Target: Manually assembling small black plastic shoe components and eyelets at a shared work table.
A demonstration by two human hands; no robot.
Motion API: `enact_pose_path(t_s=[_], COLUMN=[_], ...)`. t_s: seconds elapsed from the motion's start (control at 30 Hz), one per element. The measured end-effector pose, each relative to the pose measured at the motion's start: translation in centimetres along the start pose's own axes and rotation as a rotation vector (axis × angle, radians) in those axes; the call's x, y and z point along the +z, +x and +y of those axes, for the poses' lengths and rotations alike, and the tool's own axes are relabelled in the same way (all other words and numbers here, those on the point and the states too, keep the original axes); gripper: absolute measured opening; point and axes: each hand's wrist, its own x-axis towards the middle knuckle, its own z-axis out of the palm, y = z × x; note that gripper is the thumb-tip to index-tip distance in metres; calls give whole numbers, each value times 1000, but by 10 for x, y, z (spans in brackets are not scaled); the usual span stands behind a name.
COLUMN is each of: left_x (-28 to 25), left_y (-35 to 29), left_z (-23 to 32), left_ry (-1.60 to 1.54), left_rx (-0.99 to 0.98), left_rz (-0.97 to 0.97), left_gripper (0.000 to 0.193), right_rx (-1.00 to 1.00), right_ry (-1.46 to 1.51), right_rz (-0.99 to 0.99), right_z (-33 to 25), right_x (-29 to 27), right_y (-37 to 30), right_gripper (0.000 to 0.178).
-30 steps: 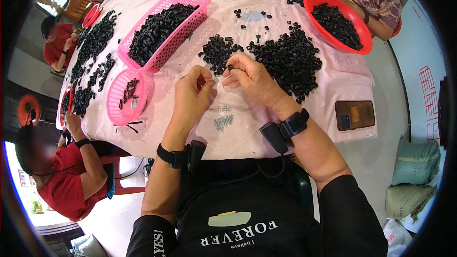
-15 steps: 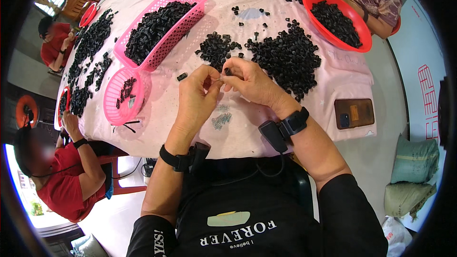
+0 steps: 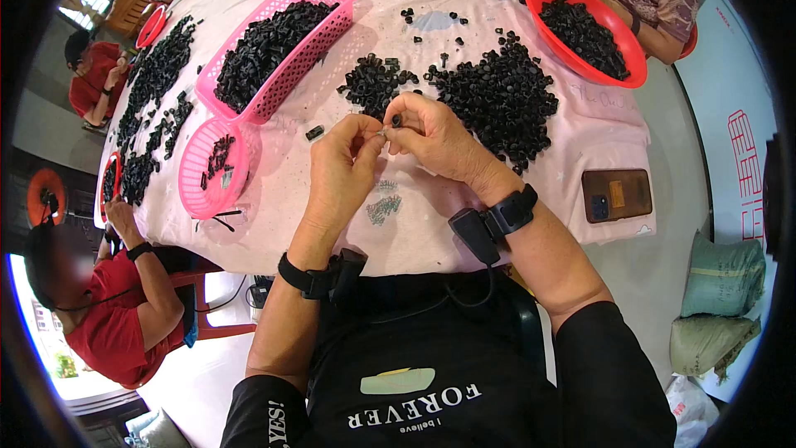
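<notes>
Above the near middle of the table, my left hand (image 3: 344, 164) and my right hand (image 3: 444, 143) meet at the fingertips. Curled fingers of my right hand hold a small black cap-like plastic part (image 3: 396, 121). Thumb and forefinger of my left hand are pinched against the right fingertips; a tiny pale thing shows there, too small to name. Just beyond my hands lie a large heap of black plastic parts (image 3: 506, 99) and a smaller heap (image 3: 373, 83). One black cylindrical piece (image 3: 314, 132) lies beside my left hand. Tiny greenish pieces (image 3: 384, 210) are scattered nearer me.
A pink rectangular basket (image 3: 347, 17) full of black parts and a round pink basket (image 3: 187, 168) stand at left. At right are a red plate (image 3: 535, 2) of parts and a brown-cased phone (image 3: 618, 196). Glasses (image 3: 222, 220) lie by the left edge. Several people sit around the table.
My fingers stay together at nearly the same spot, with only slight finger movement. The whole view has shifted very slightly.
</notes>
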Motion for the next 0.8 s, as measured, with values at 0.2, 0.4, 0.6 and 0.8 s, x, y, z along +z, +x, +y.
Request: enact_pose_path(t_s=[0.2, 0.4, 0.6, 0.8], left_x=[2, -5, -3, -4], left_y=[1, 1, 5, 10], left_z=[-7, -7, -6, 2], left_ry=[-131, -84, 54, 214], left_rx=[-78, 22, 168, 205], left_rz=[-11, 69, 109, 134], left_gripper=[9, 11, 12, 11], right_rx=[20, 73, 34, 10], right_ry=[52, -34, -2, -28], right_rz=[9, 57, 32, 2], right_z=[3, -1, 5, 2], right_x=[0, 1, 1, 1], right_y=[1, 0, -1, -1], right_gripper=[9, 18, 24, 26])
